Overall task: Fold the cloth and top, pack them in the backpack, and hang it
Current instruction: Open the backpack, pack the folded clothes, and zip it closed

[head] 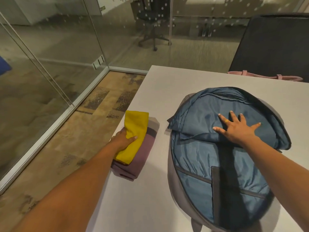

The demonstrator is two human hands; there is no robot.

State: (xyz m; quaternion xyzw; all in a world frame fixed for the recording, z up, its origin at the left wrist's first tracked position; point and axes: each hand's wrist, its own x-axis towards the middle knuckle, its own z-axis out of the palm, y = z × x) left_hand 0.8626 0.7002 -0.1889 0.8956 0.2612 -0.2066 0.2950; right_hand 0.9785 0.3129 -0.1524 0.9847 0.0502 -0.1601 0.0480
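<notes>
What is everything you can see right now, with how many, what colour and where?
folded yellow cloth: one, yellow, on top of the folded top
folded mauve fabric top: one, mauve, at the table's left edge
open grey backpack with blue lining: one, grey and blue, lying on the table's right side
white table: one, white, centre and right
pink bag: one, pink, at the table's far edge, partly hidden
dark chair back: one, black, far right
wheeled office chair: one, dark, behind the glass
glass partition: clear, left and far side
patterned carpet: brown, left floor
left grip: holds the yellow cloth, thumb on top
right grip: fingers spread, flat on the backpack lining
</notes>
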